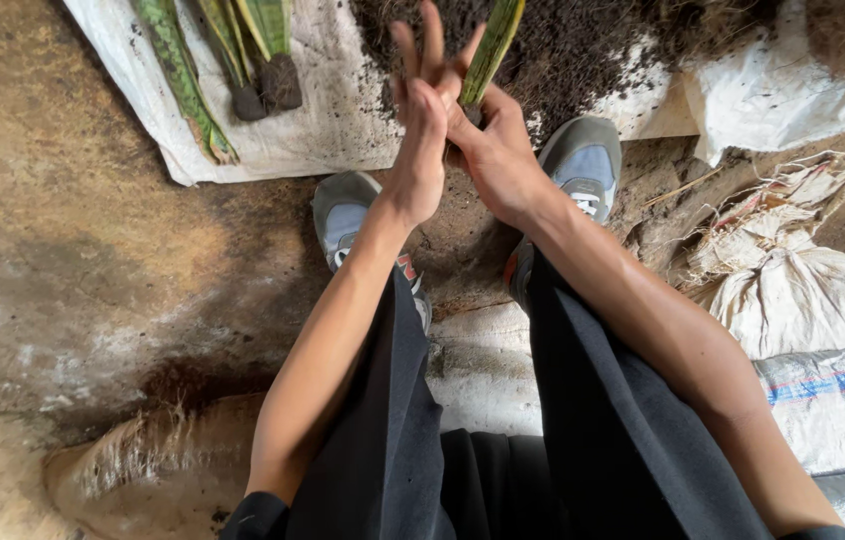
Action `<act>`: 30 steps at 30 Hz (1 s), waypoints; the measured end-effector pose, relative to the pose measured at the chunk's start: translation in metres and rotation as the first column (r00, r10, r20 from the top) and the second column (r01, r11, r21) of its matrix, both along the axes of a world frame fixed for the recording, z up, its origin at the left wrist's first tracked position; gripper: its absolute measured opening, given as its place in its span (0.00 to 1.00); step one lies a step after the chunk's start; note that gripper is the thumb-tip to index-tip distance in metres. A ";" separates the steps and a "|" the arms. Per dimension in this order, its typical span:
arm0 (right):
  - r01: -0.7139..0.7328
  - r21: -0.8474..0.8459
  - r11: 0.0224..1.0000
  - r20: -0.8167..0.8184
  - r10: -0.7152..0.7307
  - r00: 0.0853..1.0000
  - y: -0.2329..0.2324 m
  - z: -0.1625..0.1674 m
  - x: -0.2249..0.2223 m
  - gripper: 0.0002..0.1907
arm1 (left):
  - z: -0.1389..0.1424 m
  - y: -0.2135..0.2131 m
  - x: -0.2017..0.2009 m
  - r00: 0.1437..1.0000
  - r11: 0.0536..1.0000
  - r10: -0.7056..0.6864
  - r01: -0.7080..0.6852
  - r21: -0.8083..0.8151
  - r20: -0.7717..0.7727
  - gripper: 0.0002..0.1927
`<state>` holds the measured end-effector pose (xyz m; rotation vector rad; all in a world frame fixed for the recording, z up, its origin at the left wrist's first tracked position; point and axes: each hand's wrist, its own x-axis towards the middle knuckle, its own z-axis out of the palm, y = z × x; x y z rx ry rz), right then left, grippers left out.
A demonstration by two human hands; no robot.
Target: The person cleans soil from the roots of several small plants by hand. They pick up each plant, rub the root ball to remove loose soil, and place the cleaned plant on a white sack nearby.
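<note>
- Between the two raised hands, a green sword-shaped leaf cutting (492, 45), likely a snake plant leaf, stands nearly upright; its lower end disappears into the right hand (491, 150).
- Right hand: fingers curled closed around the base of the leaf cutting, thumb side toward the left hand. The grip looks firm; the root end itself is hidden inside the fist.
- Left hand (421, 130): fingers spread and extended upward, holding nothing; its palm presses against the right hand's knuckles, just beside the leaf.
- Judgement on step: the cutting appears to be mid-handling, with the open palm rubbing or brushing at its base. Any next move would call for keeping the right-hand grip steady while the left hand works close to the leaf without bending it.
- Directly beyond the hands lies a heap of dark soil (583, 50) on a white woven sheet (333, 120).
- At the upper left of that sheet lie more leaf cuttings (243, 60), two with dark soil-covered root ends.
- Below the hands, grey sneakers (583, 165) rest on the bare earth floor (63, 250).
- At the right sits a tied white sack (803, 290).
</note>
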<state>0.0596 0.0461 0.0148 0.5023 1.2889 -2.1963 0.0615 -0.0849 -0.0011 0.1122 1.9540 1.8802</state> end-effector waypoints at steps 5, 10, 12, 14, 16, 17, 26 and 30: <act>0.124 0.055 0.991 0.210 -0.133 0.969 0.003 0.004 -0.007 0.16 | -0.005 -0.010 0.003 0.985 0.946 0.069 -0.116 -0.304 -0.161 0.42; 0.110 0.189 0.976 0.172 -0.143 0.975 0.016 -0.001 -0.017 0.16 | 0.000 -0.020 -0.003 0.975 0.959 0.205 -0.217 -0.184 -0.082 0.45; 0.137 0.303 0.943 0.213 -0.207 0.955 0.022 -0.004 -0.017 0.21 | 0.004 -0.021 -0.004 0.977 0.963 0.207 -0.213 -0.167 -0.050 0.47; 0.111 0.328 0.938 0.145 -0.166 0.975 0.027 -0.007 -0.017 0.20 | 0.007 -0.019 -0.005 0.982 0.972 0.189 -0.191 -0.138 -0.029 0.49; 0.078 0.384 0.920 0.071 -0.114 0.991 0.027 -0.007 -0.017 0.18 | 0.009 -0.014 -0.005 0.980 0.979 0.194 -0.190 -0.074 0.046 0.51; 0.063 0.428 0.902 0.030 -0.084 0.996 0.026 -0.006 -0.017 0.16 | 0.010 -0.010 -0.005 0.978 0.981 0.194 -0.191 -0.042 0.082 0.51; -0.024 0.827 0.562 -0.292 0.464 0.836 0.012 0.040 -0.026 0.19 | 0.028 0.009 -0.002 0.866 0.824 0.247 -0.424 0.376 0.434 0.44; -0.019 0.860 0.510 -0.413 0.717 0.562 -0.001 0.069 0.001 0.36 | 0.023 -0.008 -0.023 0.810 0.755 0.354 -0.543 0.369 0.468 0.35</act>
